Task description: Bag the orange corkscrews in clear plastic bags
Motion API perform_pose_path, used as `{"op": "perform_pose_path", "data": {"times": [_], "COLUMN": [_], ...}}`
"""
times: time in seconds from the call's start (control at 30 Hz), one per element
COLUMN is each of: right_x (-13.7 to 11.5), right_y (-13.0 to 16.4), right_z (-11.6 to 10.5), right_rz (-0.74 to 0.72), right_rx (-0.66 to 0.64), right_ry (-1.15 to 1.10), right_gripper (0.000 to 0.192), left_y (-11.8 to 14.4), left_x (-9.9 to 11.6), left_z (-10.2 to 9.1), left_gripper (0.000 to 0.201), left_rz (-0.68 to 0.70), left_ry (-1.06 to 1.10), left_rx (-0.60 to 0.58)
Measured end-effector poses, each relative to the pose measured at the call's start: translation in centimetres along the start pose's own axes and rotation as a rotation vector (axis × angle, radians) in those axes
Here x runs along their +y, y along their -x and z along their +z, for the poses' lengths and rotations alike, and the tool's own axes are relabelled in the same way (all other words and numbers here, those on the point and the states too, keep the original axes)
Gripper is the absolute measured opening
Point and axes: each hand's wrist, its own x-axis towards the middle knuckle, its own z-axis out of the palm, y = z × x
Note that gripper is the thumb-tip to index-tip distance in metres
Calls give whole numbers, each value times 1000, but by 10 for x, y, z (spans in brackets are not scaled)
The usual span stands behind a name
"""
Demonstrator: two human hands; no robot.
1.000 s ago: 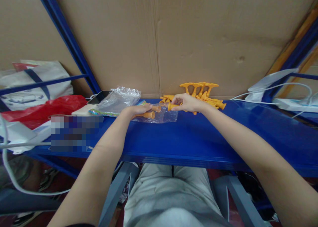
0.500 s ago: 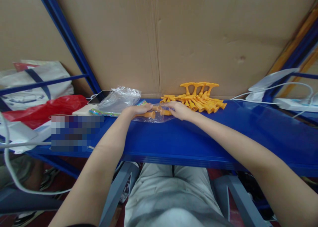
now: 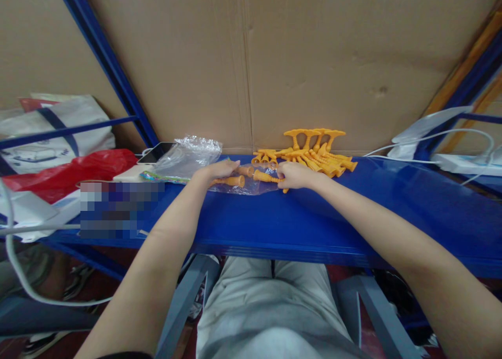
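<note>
At the middle of the table, my left hand [image 3: 219,171] is closed on the left part of a clear plastic bag [image 3: 251,188]. Inside the bag lie orange plastic pieces with flared ends [image 3: 235,181]. My right hand [image 3: 294,176], at the bag's right end, has its fingers wrapped round the crosspiece of an orange T-shaped plastic piece [image 3: 265,177]. That piece's flared end points left, into the bag. Right behind my right hand is a pile of similar orange pieces [image 3: 323,163], several with their crosspieces raised against the cardboard.
More clear plastic bags [image 3: 188,157] lie to the left beside a phone [image 3: 157,152]. Further left are a red plastic bag [image 3: 78,170] and a white cloth bag [image 3: 58,123]. A cardboard wall [image 3: 251,66] closes off the back of the blue table [image 3: 314,217]. White cables [image 3: 431,139] run at the right.
My right hand has drawn slightly right, and its fingers have closed round the piece's crosspiece. The piece's shaft now shows between my hands. My left hand stays nearly in place.
</note>
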Motion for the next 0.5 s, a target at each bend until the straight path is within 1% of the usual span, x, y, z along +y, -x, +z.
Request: {"op": "perform_pose_path", "data": {"times": [0.1, 0.23, 0.33, 0.4, 0.5], "right_x": [-1, -4, -12, -18, -27], "right_y": [3, 7, 7, 7, 8], "right_z": [-6, -10, -6, -3, -4], "right_rz": [41, 84, 77, 72, 75], "right_rx": [70, 131, 138, 141, 160], "right_ry": [1, 26, 80, 108, 124], "right_gripper": [22, 28, 31, 32, 34], "left_y": [1, 0, -6, -11, -17], "left_x": [1, -2, -4, -5, -6], "left_z": [-5, -1, 7, 12, 17], "left_gripper": [52, 46, 37, 34, 36], "left_rz": [35, 58, 117, 159, 148], "left_ry": [-32, -64, -175, -224, -199], "left_rx": [74, 148, 165, 156, 128]}}
